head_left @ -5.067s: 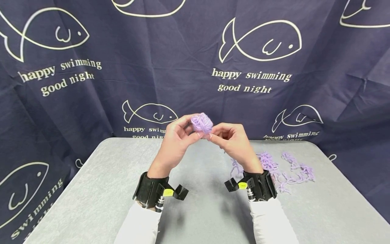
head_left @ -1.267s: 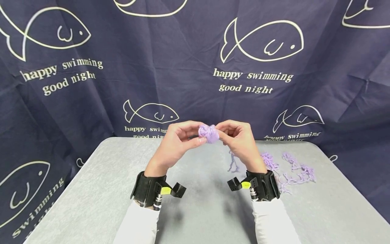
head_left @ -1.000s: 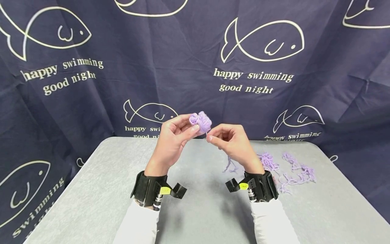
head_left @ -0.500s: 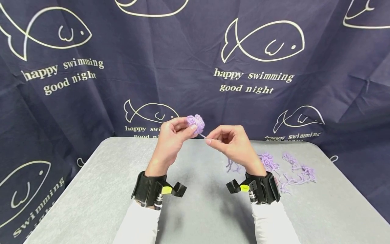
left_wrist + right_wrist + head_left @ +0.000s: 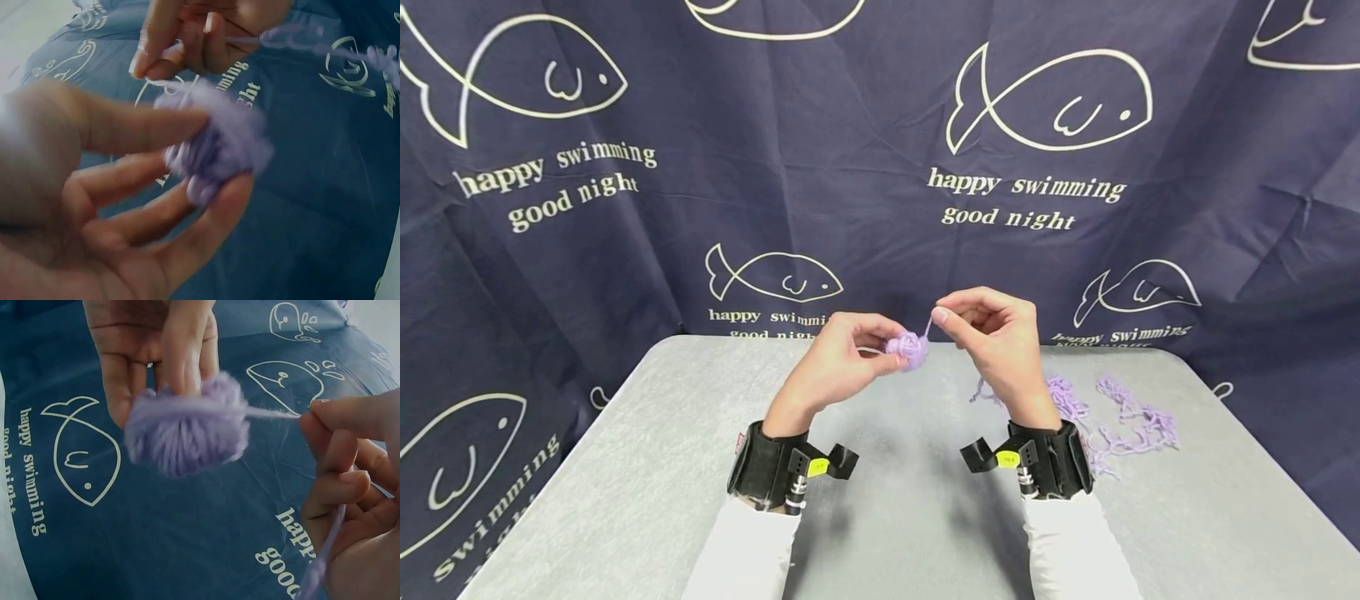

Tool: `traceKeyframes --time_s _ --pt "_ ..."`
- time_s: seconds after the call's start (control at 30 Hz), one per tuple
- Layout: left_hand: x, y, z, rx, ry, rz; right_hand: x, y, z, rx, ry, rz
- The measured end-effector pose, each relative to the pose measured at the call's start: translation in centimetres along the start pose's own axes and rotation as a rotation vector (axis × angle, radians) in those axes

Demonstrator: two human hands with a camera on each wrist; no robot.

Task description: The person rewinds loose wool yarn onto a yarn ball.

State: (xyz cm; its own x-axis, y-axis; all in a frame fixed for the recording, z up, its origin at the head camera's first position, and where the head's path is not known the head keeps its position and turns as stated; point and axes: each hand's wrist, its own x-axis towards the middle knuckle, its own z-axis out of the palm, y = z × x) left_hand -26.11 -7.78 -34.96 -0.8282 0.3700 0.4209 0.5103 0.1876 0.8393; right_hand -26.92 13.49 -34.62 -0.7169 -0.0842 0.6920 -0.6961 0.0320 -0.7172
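A small ball of lilac yarn (image 5: 907, 349) (image 5: 219, 147) (image 5: 184, 434) is held above the grey table (image 5: 647, 483) between the thumb and fingers of my left hand (image 5: 850, 362). My right hand (image 5: 992, 329) pinches the yarn strand (image 5: 927, 327) (image 5: 272, 414) that runs taut from the ball, just up and right of it. From my right hand the strand (image 5: 325, 556) trails down toward the loose yarn on the table. Both wrists wear black camera cuffs.
A tangle of loose lilac yarn (image 5: 1105, 421) lies on the table's right side behind my right wrist. A dark blue cloth with white fish prints (image 5: 1045, 108) hangs behind the table and drapes round its sides.
The left hand has lowered the ball and turned it over. The right hand has risen from below the ball to above and right of it, carrying the strand over.
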Motion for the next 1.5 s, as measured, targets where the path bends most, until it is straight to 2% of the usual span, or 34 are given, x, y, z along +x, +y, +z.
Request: traceKeyframes --time_s 0.1,0.17,0.23,0.33,0.43,0.57,0.7,0.83,0.93,1.0,1.13,1.23,1.37,1.5 --pt "-0.2 0.1 -0.2 -0.09 -0.117 0.034 0.1 0.2 -0.1 0.003 0.022 0.012" --pt "-0.3 0.2 -0.4 -0.156 -0.164 0.064 0.1 0.3 -0.1 0.005 0.028 0.024" --pt "-0.3 0.2 -0.5 -0.23 -0.196 0.093 0.2 0.5 -0.1 -0.001 0.022 0.042" --pt "-0.4 0.3 -0.6 -0.321 -0.201 0.122 0.2 0.9 0.0 -0.007 -0.012 0.072" --pt "-0.4 0.5 -0.6 -0.398 -0.146 0.13 0.2 1.3 0.1 -0.016 -0.062 0.108" --pt "-0.2 0.6 -0.3 -0.536 0.007 0.124 0.2 1.5 0.4 -0.049 -0.137 0.152" --pt "0.0 0.7 -0.2 -0.7 0.142 0.1 0.1 1.3 0.8 -0.072 -0.215 0.155" --pt "0.2 0.8 -0.2 -0.746 0.211 0.053 -0.1 1.0 1.1 -0.077 -0.277 0.129" --pt "0.3 0.8 -0.1 -0.696 0.251 0.032 -0.1 0.8 1.2 -0.094 -0.298 0.103" --pt "0.3 0.7 -0.1 -0.618 0.288 0.028 -0.1 0.7 1.1 -0.099 -0.302 0.088" --pt "0.5 0.4 0.0 -0.353 0.373 0.05 -0.1 0.4 1.1 -0.093 -0.282 0.068" --pt "0.5 0.2 0.1 -0.161 0.4 0.062 -0.2 0.2 1.1 -0.066 -0.24 0.061" --pt "0.5 0.1 0.2 -0.038 0.337 0.053 -0.2 0.1 1.0 -0.03 -0.16 0.037" --pt "0.3 -0.1 0.1 0.036 0.181 0.04 -0.2 0.2 0.9 -0.004 -0.085 0.011"
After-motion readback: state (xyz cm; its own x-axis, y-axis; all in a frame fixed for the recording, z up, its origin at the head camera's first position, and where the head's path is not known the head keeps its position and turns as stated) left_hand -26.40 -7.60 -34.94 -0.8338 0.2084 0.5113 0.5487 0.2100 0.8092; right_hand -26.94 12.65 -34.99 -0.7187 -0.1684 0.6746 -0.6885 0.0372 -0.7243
